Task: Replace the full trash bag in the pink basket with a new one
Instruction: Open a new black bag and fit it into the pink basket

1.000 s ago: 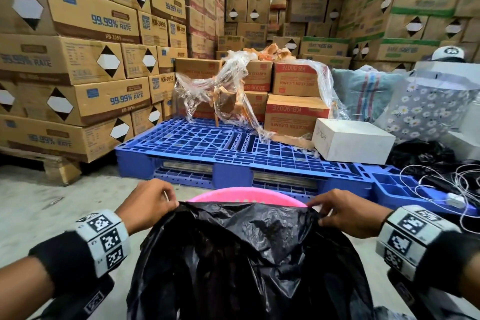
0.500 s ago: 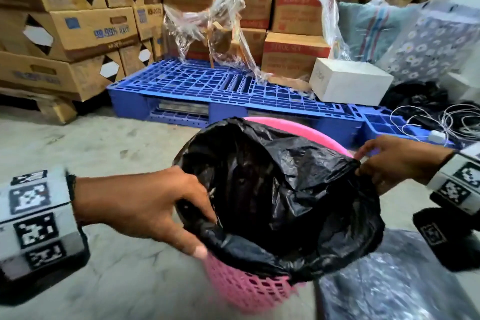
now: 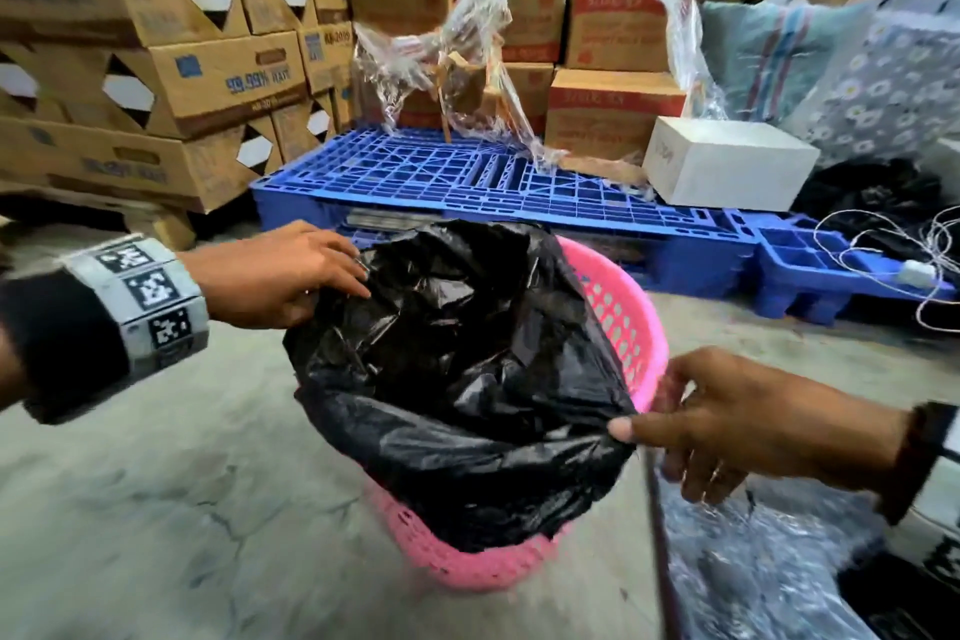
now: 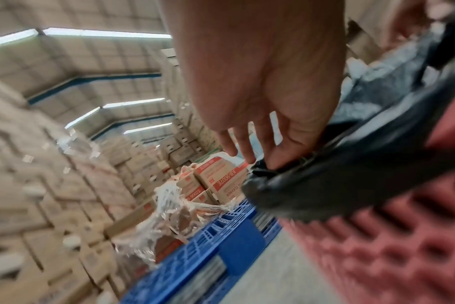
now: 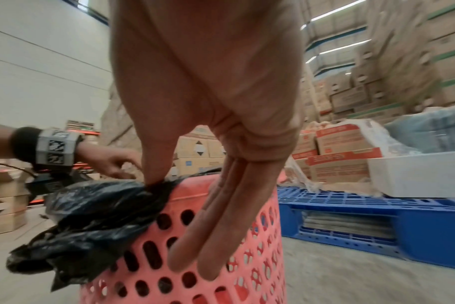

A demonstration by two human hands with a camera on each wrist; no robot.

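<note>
- My left hand [image 3: 275, 276] grips the black trash bag [image 3: 457, 379] at its far-left edge.
- My right hand [image 3: 753, 424] pinches the near-right edge.
- The bag lines the pink basket [image 3: 631, 322] on the floor [image 3: 156, 509].

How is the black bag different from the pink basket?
The black bag is soft, crinkled and shiny; the pink basket is stiff and keeps its round shape. The bag's skin is solid, while the basket's wall is full of holes. Both hands pinch the bag, the left hand at the far edge, the right hand at the near edge; neither grips the basket. They share one spot: the bag sits inside the basket, folded partly over its rim.
</note>
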